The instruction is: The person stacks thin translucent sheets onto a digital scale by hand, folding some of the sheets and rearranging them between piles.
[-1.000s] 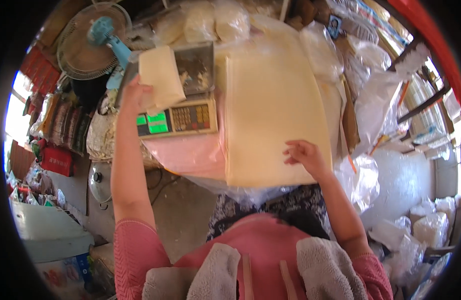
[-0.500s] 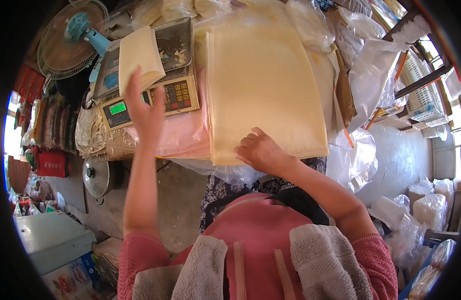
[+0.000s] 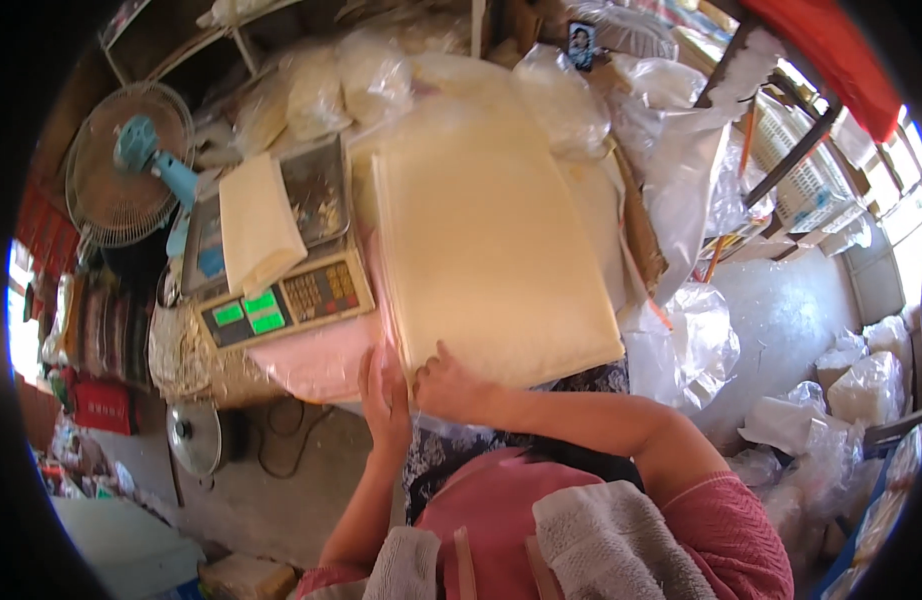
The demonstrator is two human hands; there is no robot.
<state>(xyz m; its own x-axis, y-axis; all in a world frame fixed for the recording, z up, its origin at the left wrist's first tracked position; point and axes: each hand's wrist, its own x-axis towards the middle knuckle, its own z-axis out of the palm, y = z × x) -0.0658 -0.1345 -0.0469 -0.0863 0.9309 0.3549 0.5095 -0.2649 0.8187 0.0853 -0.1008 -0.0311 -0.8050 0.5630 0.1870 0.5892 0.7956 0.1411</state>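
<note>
A stack of pale cream sheets [image 3: 481,250] lies on the table over pink wrapping [image 3: 311,360]. My left hand [image 3: 385,385] is at the stack's lower left edge, fingers stretched along it. My right hand [image 3: 443,382] is just right of it, touching the lower left corner of the stack with bent, spread fingers; whether a sheet's edge is between them is too small to tell. A folded cream bundle [image 3: 256,215] rests on the metal pan [image 3: 321,170] of a scale with a keypad and green displays [image 3: 291,300].
A blue-necked fan [image 3: 131,140] stands at the left, above a lidded pot [image 3: 196,440]. Plastic bags [image 3: 376,80] line the table's back. Crumpled plastic sheeting [image 3: 701,340] hangs at the right, beside a white basket [image 3: 801,150]. More bagged packs [image 3: 866,385] sit at lower right.
My left hand has let go of the folded bundle on the scale and moved down to the stack's left edge. My right hand has moved left to the stack's lower corner.
</note>
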